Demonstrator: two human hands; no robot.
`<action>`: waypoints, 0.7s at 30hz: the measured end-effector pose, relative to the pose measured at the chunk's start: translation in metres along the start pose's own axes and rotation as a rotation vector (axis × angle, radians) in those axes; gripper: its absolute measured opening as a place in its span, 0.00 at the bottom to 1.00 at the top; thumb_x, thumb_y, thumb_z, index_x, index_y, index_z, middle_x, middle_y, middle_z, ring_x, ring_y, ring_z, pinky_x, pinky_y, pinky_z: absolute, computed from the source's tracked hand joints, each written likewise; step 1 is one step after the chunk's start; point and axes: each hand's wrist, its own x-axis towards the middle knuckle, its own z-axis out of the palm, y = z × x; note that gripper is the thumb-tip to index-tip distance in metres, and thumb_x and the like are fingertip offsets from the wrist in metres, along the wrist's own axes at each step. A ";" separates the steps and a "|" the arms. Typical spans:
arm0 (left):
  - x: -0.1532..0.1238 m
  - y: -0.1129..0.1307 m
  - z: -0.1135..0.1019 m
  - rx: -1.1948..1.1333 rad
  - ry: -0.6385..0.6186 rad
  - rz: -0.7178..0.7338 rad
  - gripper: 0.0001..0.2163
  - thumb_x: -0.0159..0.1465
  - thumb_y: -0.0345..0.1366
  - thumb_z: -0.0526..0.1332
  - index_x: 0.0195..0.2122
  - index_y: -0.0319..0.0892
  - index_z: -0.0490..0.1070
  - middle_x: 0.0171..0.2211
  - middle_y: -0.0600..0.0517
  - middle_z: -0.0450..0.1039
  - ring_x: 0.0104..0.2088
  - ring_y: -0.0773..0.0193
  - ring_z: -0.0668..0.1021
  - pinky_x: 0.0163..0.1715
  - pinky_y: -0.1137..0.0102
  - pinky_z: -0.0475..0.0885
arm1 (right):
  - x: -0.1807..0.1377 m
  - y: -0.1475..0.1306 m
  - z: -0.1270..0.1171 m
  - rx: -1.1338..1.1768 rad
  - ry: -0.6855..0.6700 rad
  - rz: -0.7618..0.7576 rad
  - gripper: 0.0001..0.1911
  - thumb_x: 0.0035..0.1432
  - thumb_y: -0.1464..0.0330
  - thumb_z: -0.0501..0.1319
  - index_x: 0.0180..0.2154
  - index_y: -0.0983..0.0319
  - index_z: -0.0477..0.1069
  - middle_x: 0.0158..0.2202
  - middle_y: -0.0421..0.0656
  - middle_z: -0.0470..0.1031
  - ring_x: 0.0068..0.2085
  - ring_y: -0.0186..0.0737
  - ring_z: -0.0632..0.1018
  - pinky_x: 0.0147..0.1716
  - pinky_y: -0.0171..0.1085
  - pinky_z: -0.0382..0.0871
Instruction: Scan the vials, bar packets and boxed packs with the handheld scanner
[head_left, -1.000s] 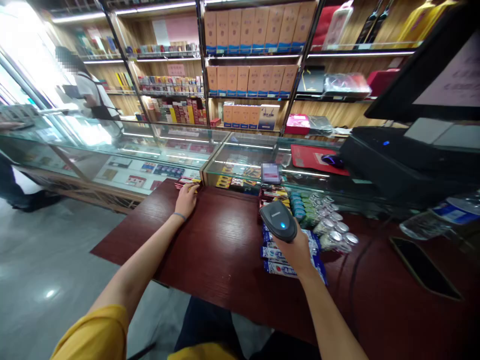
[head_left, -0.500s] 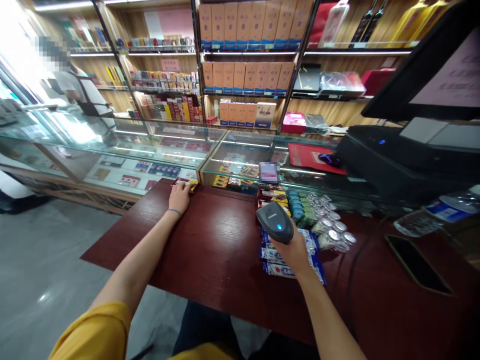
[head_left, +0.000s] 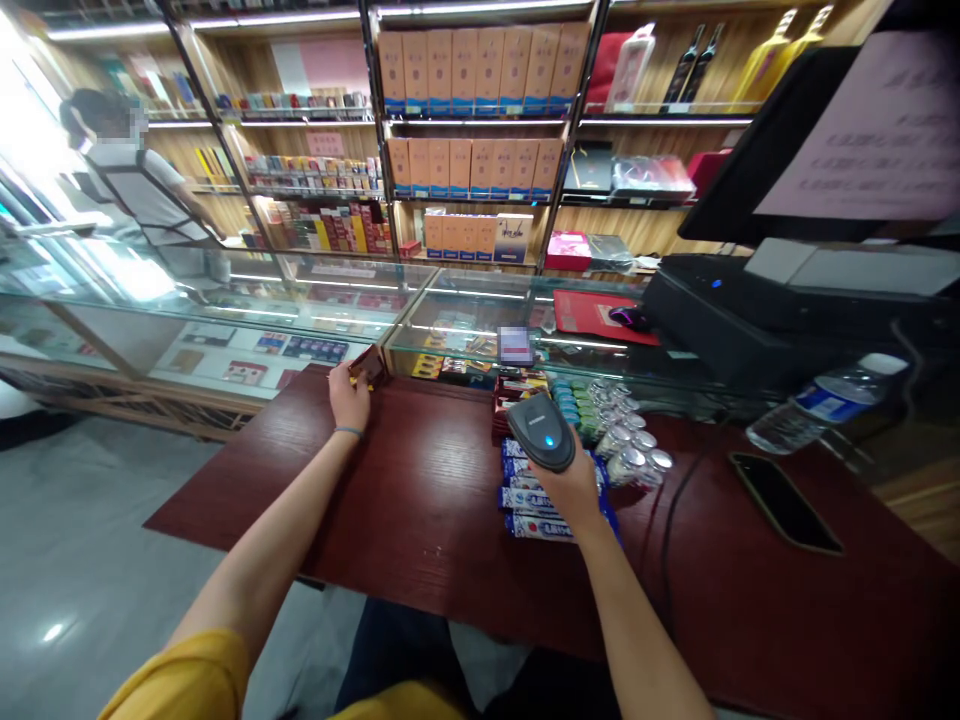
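My left hand [head_left: 350,396] grips a small dark red and yellow packet [head_left: 367,368] at the far left edge of the wooden tabletop [head_left: 420,480], close to the glass counter. The packet is tilted up, and its kind is too small to read. In my right hand [head_left: 574,482] is a black barcode scanner [head_left: 544,430] with a blue light on top. Below and beside the scanner lie blue and white snack packets [head_left: 536,498]. Behind it are dark red packets [head_left: 510,388], green and teal round containers [head_left: 576,400] and silver-lidded small jars [head_left: 628,460].
A phone [head_left: 784,500] and a water bottle [head_left: 825,405] are on the right, with a dark cable [head_left: 679,510] nearby. The monitor [head_left: 817,140] overhangs the right side. Beyond the glass counter [head_left: 465,300], a person [head_left: 154,190] stands at the left by stocked shelves.
My left hand has lifted and tilted the packet upward at the table's edge. The scanner stays in my right hand over the snack packets. The whole view has shifted slightly.
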 end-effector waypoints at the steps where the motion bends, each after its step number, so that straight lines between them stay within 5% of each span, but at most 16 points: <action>1: -0.005 0.010 0.008 -0.108 0.041 -0.073 0.08 0.63 0.37 0.63 0.43 0.43 0.70 0.42 0.45 0.74 0.47 0.53 0.76 0.55 0.57 0.71 | 0.000 0.001 -0.001 0.003 0.009 0.004 0.25 0.47 0.62 0.69 0.49 0.58 0.72 0.32 0.41 0.83 0.32 0.45 0.82 0.33 0.38 0.75; 6: -0.044 0.074 0.051 -0.811 -0.005 -0.481 0.16 0.59 0.44 0.69 0.42 0.45 0.67 0.38 0.52 0.74 0.37 0.64 0.78 0.39 0.67 0.78 | 0.003 0.007 -0.008 0.034 0.051 -0.002 0.23 0.47 0.61 0.68 0.47 0.59 0.72 0.30 0.40 0.82 0.34 0.46 0.82 0.36 0.39 0.76; 11: -0.085 0.127 0.080 -1.144 -0.078 -0.740 0.16 0.56 0.39 0.72 0.42 0.46 0.70 0.42 0.52 0.76 0.41 0.65 0.79 0.41 0.66 0.79 | 0.007 0.010 -0.014 0.045 0.059 -0.003 0.20 0.48 0.59 0.67 0.44 0.57 0.71 0.31 0.41 0.82 0.38 0.49 0.83 0.41 0.42 0.77; 21: -0.123 0.137 0.094 -1.373 -0.137 -0.935 0.09 0.64 0.32 0.68 0.42 0.47 0.71 0.42 0.53 0.79 0.42 0.68 0.81 0.55 0.61 0.76 | 0.005 -0.004 -0.025 -0.157 -0.076 0.025 0.21 0.54 0.59 0.65 0.50 0.52 0.70 0.33 0.38 0.82 0.34 0.49 0.83 0.33 0.39 0.74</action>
